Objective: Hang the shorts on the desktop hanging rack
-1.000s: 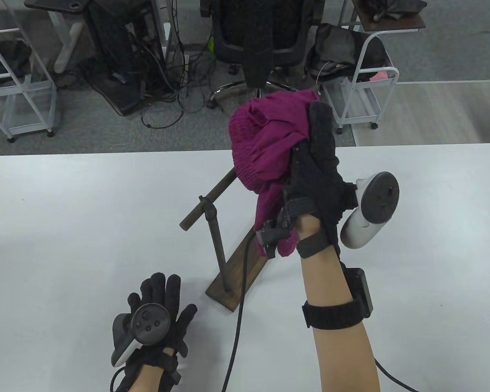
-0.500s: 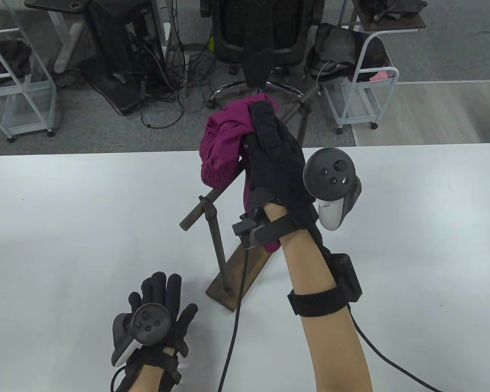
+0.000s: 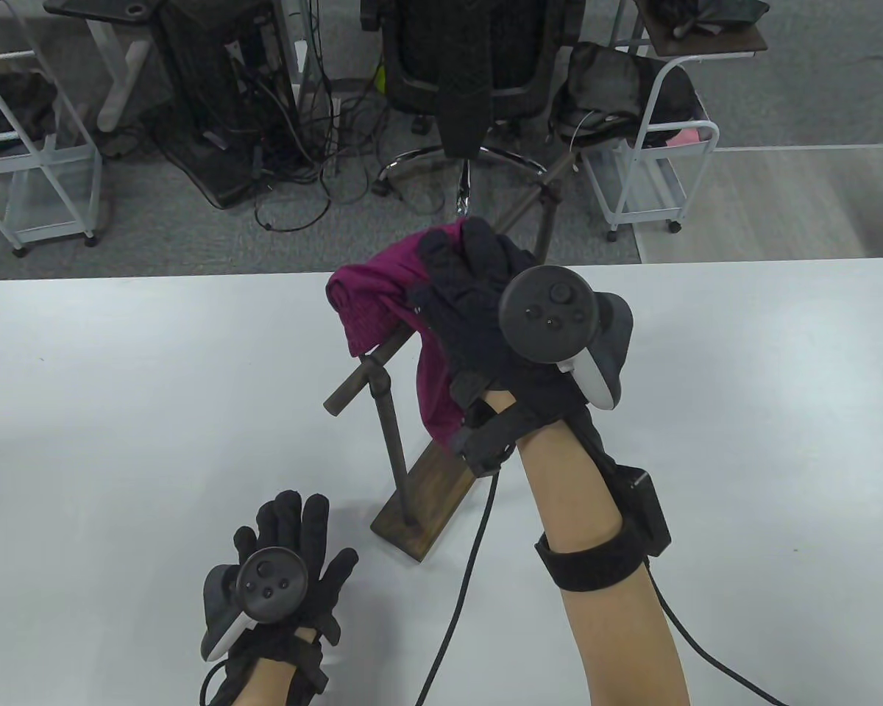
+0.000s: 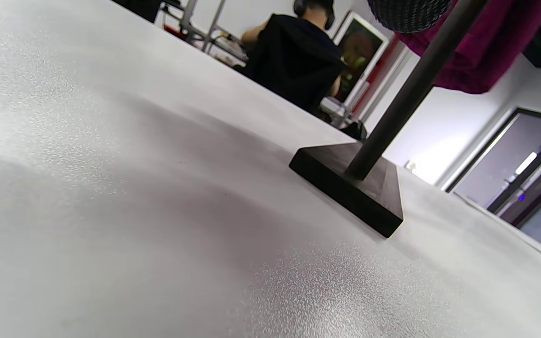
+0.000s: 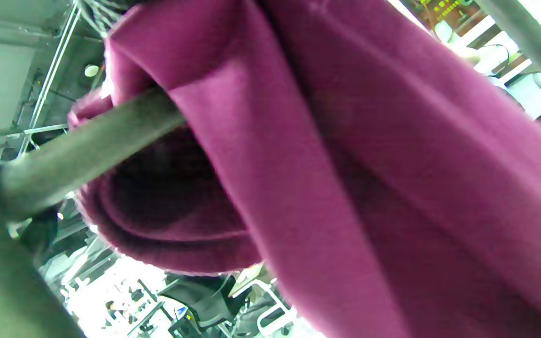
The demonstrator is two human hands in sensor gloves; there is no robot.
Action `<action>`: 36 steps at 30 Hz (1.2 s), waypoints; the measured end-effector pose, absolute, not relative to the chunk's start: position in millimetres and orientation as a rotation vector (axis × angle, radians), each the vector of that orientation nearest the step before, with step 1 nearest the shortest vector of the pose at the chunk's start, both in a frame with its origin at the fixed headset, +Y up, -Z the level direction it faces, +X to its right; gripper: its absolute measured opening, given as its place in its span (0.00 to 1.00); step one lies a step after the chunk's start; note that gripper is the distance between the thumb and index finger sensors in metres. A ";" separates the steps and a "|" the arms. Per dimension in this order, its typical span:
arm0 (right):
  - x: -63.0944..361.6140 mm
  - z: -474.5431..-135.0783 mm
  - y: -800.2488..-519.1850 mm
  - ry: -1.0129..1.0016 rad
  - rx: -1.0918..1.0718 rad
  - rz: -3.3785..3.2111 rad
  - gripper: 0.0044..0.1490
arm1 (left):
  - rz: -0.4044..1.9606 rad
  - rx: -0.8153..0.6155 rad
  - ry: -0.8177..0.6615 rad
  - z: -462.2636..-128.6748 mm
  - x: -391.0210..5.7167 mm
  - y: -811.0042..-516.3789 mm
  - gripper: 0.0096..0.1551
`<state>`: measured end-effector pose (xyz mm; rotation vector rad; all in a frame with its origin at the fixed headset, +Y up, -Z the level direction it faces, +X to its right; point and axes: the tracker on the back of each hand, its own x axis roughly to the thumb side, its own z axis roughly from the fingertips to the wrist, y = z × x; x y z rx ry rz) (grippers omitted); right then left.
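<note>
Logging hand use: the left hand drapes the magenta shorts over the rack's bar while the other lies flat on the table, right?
Wrong hand: in the table view the right hand drapes the magenta shorts over the rack's bar; the left hand lies flat on the table.

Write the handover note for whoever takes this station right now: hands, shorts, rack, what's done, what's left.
Left hand: flat on the table, fingers spread, holding nothing, near the rack's wooden base.
Right hand: on top of the magenta shorts, gripping them at the rack's horizontal bar.
Shorts: draped over the bar, fabric hanging on both sides; the right wrist view shows the bar running under the cloth.
Rack: upright on the table.
Done: shorts brought onto the bar.
Left: let go, draw the right hand away, check that the shorts hang without slipping.
</note>
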<state>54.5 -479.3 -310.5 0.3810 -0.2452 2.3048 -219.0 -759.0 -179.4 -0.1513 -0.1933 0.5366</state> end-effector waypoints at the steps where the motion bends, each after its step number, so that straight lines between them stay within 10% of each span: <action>1: 55.2 -310.0 -480.4 -0.248 0.381 2.305 0.35 | 0.537 -0.151 -0.194 -179.4 -218.9 -759.0 0.48; 14: 80.4 -284.3 -510.8 -0.271 0.441 2.296 0.44 | 0.542 -0.143 -0.190 -179.4 -220.0 -757.7 0.48; 36: 160.0 -234.5 -648.0 -0.120 0.165 2.566 0.51 | 0.545 -0.128 -0.187 -178.8 -221.7 -754.9 0.48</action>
